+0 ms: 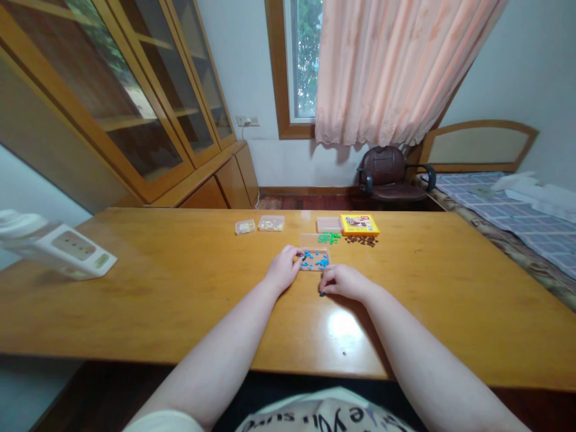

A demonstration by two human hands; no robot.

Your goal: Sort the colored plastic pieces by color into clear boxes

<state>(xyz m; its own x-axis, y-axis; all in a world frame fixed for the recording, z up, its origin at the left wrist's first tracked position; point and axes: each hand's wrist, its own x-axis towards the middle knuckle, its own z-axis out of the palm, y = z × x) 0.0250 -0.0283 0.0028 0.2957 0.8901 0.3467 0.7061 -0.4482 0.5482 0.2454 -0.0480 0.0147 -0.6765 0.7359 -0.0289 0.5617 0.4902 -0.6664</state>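
Observation:
A clear plastic box (314, 268) with several small blue pieces (323, 262) in it lies open on the wooden table (180, 300). My left hand (287, 267) rests at the box's left side, fingers closed around something dark and too small to name. Just right of and nearer than the box, my right hand (337, 282) is pinched, its fingertips low over the tabletop; a small dark thing shows at them. Behind the box are green pieces (330, 238) and brown pieces (361, 241), the brown ones loose on the table.
A yellow box (360, 225) stands beside a clear case (329, 225). Two more clear boxes, one with pale pieces (271, 224) and a smaller one (245, 227), lie back left. A white carton-like container (76, 249) is at the far left. One tiny dark bit (344, 353) lies near the front edge.

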